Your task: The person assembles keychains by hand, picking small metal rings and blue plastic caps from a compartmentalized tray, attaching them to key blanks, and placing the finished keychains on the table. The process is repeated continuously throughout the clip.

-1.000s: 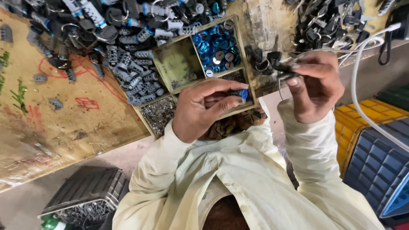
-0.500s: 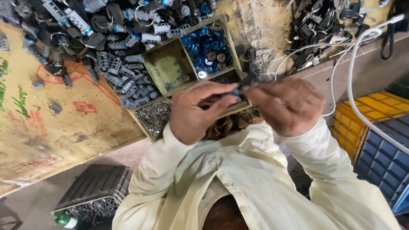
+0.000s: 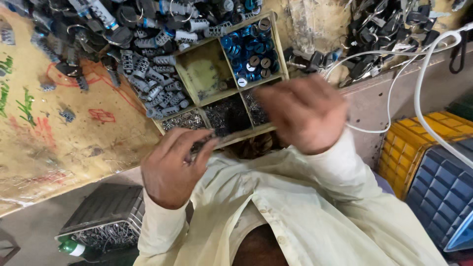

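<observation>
My left hand [image 3: 172, 167] is closed around a thin dark tool [image 3: 199, 144] whose tip points at the front edge of a wooden compartment tray [image 3: 217, 97]. My right hand [image 3: 305, 113] is motion-blurred, with curled fingers, and hovers over the tray's right front corner; whether it holds anything is hidden. One far compartment of the tray holds blue and black round caps [image 3: 249, 51], and the near ones hold small dark metal parts [image 3: 226, 116]. My pale shirt sleeves fill the lower part of the view.
Ribbed black-and-silver parts [image 3: 152, 79] are heaped left of the tray on a worn yellow bench. More black parts [image 3: 384, 29] lie at the far right under a white cable [image 3: 419, 74]. A yellow crate [image 3: 414, 143], a dark blue crate [image 3: 443, 192] and a black bin of metal bits [image 3: 103, 216] stand below.
My hands have parted. The left hand dropped down and left with the thin tool. The right hand swung over the tray's right corner and is now blurred.
</observation>
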